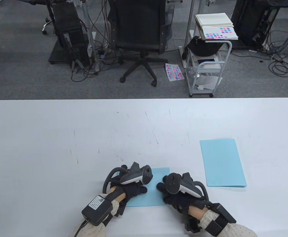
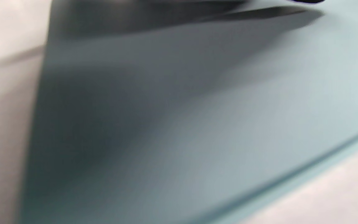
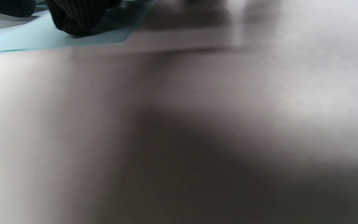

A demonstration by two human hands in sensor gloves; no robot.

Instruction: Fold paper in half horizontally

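Note:
A light blue paper (image 1: 151,195) lies flat near the table's front edge, between and under both hands. My left hand (image 1: 131,188) rests on its left part. My right hand (image 1: 170,191) rests on its right part, its dark fingertips (image 1: 160,186) on the sheet. In the left wrist view the blue paper (image 2: 197,124) fills the frame, blurred, with a second layer edge along the lower right. In the right wrist view a gloved finger (image 3: 76,15) presses on a corner of the paper (image 3: 26,40). The trackers hide how the fingers lie.
A second blue sheet (image 1: 222,163) lies flat to the right on the white table (image 1: 84,138). Beyond the far edge stand an office chair (image 1: 141,37) and a small cart (image 1: 205,66) on the floor.

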